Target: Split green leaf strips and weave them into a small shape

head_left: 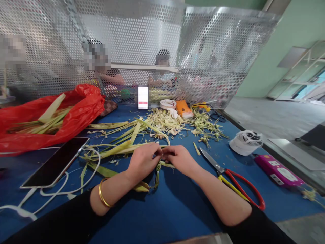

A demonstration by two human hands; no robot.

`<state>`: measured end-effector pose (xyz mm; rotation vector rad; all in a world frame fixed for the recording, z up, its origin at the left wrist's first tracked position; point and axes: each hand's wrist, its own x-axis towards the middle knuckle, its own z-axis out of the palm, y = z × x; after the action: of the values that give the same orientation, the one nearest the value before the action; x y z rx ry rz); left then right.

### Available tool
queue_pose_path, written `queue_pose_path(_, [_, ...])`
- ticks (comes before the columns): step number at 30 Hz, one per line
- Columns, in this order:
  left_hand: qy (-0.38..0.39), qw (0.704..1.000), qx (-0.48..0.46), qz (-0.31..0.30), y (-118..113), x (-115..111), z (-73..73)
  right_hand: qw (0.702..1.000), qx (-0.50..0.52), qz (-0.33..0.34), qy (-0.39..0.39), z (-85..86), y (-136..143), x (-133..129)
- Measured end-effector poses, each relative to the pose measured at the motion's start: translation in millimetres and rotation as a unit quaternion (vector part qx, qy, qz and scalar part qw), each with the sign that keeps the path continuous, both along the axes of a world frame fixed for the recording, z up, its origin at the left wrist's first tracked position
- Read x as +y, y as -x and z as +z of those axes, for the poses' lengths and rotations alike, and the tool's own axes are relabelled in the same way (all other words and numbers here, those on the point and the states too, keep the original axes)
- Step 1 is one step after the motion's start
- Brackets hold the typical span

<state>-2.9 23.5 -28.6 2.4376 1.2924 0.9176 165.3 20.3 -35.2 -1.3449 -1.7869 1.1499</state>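
My left hand, with a gold bangle at its wrist, meets my right hand over the middle of the blue table. The fingers of both are pinched together on a small piece of plant stalk, whose knotted green end hangs below them. Long pale-green leaf strips lie behind and to the left of my left hand, and a broader leaf passes under that forearm. Fingertips hide much of the held part.
Red-handled scissors, a purple box and a white roll lie right. Plant scraps are piled behind. Left are a phone, its white cable and a red bag. People sit beyond a perforated metal screen.
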Motion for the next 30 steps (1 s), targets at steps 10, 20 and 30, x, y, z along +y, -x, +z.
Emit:
queue_pose_path(10, [-0.082, 0.993, 0.031, -0.074, 1.6, 1.3, -3.6, 0.995, 0.091, -0.020, 0.039, -4.7, 2.7, 3.6])
queue_pose_path(20, [-0.017, 0.998, -0.041, -0.040, 1.6, 0.4, 1.0, 0.999, 0.013, -0.049, 0.021, 4.9, -3.8, 2.0])
queue_pose_path(30, [0.099, 0.991, -0.087, -0.005, 1.0, 3.5, 1.2, 0.994, -0.109, 0.002, 0.007, 21.6, -12.9, -0.9])
